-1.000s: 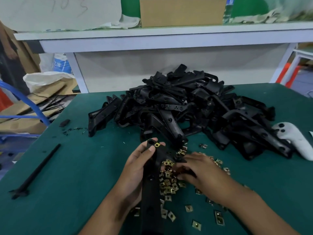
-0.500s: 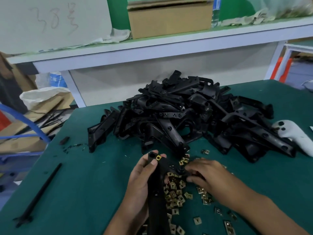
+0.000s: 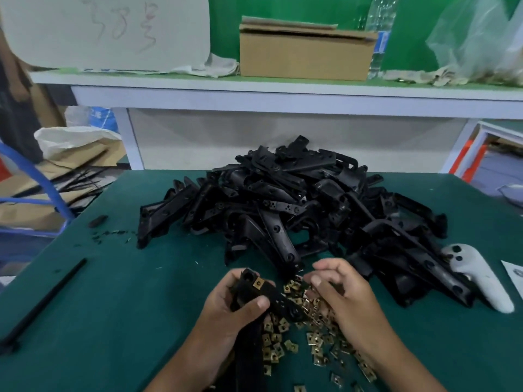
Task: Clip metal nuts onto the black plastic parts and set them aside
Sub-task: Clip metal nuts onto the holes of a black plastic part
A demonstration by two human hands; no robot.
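My left hand (image 3: 229,312) grips a long black plastic part (image 3: 278,301) that runs down toward me. One brass nut (image 3: 258,283) is clipped on near its top end. My right hand (image 3: 342,298) hovers just right of it over a heap of loose brass nuts (image 3: 314,339). Its fingers are curled and its thumb seems to pinch a nut. A big pile of black plastic parts (image 3: 297,210) lies behind both hands on the green table (image 3: 127,292).
A white handheld controller (image 3: 478,281) lies right of the pile, with a paper edge beyond it. A thin black rod (image 3: 45,301) and black scraps lie at the left. Behind the table, a shelf holds a cardboard box (image 3: 305,52), a bottle and bags.
My right hand has lifted off the nut heap and curled its fingers. My left hand has tilted the black part slightly. The camera has moved closer and tipped up.
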